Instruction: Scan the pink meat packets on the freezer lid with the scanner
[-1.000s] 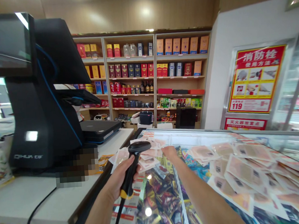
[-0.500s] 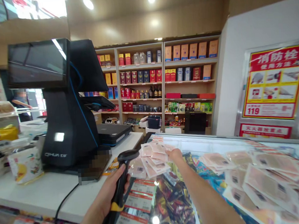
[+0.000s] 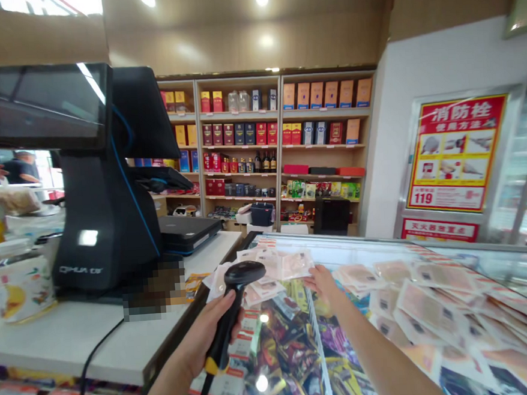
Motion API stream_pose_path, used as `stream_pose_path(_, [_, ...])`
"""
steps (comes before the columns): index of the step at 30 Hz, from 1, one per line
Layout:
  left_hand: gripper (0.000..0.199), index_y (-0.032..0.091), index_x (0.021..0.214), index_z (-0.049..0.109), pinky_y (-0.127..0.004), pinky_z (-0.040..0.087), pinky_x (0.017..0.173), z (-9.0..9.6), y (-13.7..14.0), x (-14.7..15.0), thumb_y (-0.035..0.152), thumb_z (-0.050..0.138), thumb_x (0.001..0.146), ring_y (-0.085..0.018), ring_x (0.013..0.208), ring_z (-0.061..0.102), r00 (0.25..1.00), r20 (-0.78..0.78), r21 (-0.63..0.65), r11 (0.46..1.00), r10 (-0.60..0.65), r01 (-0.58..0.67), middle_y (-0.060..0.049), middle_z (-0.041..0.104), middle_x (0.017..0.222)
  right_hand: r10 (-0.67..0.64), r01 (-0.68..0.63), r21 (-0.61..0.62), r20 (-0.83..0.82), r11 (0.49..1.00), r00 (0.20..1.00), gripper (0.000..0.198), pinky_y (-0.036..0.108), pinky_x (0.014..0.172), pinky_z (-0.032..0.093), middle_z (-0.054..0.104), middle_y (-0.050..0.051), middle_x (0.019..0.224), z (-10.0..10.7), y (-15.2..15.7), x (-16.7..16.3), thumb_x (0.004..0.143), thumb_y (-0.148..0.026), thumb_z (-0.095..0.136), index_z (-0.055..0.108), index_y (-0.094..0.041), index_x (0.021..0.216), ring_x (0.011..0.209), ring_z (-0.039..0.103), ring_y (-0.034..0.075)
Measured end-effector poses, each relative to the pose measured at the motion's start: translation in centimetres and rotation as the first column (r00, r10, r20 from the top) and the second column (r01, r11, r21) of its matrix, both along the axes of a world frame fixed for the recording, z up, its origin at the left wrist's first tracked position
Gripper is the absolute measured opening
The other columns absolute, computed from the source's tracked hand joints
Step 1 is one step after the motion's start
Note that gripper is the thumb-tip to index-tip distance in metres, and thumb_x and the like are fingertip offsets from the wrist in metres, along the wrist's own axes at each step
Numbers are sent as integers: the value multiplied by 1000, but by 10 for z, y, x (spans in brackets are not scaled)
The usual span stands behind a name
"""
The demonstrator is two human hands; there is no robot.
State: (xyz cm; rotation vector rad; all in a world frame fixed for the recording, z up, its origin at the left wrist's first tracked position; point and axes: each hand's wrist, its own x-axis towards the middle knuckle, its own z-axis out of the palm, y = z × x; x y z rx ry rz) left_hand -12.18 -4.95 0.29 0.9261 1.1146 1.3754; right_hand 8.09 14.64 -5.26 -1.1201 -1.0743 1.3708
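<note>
My left hand (image 3: 209,330) is closed around the handle of a black and yellow barcode scanner (image 3: 244,273); its cable hangs down toward me. The scanner head is raised over a small pile of flat, pale, clear-wrapped packets (image 3: 263,291). At the right edge of that pile, my right hand (image 3: 322,282) has its fingers closed on the edge of one flat packet (image 3: 296,264). A larger spread of similar packets (image 3: 427,312) lies to the right of my right forearm. Dark labels show on several of them.
A glass-topped display case (image 3: 352,245) contains colourful wrapped snacks (image 3: 287,346). To the left, a black checkout terminal (image 3: 104,214) stands on a white counter (image 3: 93,342) beside a white printed bag (image 3: 21,289). Shelves of boxes (image 3: 241,133) line the back, and a person (image 3: 20,169) is at far left.
The view has turned slightly right. The scanner has moved right and its head now covers part of the packet pile. My right hand stays at the pile's right edge, where a packet's position has shifted.
</note>
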Motion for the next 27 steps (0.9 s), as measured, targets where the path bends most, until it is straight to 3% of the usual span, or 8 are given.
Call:
stream_pose_path(4, [30, 13, 67, 49, -16, 31, 38, 1, 0, 24, 43, 50, 69, -5, 40, 42, 995, 17, -8, 995, -96, 96, 1, 51, 55, -3, 9, 70, -89, 998, 996, 10, 27, 60, 48, 59, -1, 65, 2, -21, 29, 68, -16, 43, 41, -19, 78, 58, 60, 12])
stream_pose_path(11, [28, 15, 73, 46, -17, 31, 38, -1, 7, 50, 43, 49, 70, -5, 38, 42, 987, 44, 35, 988, -155, 153, 2, 51, 54, 9, 9, 131, -133, 991, 991, 14, 26, 58, 48, 61, 0, 64, 7, -39, 56, 63, -19, 48, 41, -18, 75, 58, 60, 13])
stream_pose_path(27, [27, 16, 76, 46, -18, 31, 38, 14, 15, 87, 42, 47, 71, -6, 40, 42, 975, 50, 132, 969, -217, 209, 2, 50, 56, -103, 112, 117, -78, 987, 992, 19, 26, 53, 47, 60, -2, 56, 6, -44, 100, 59, -16, 47, 46, -19, 79, 54, 60, 14])
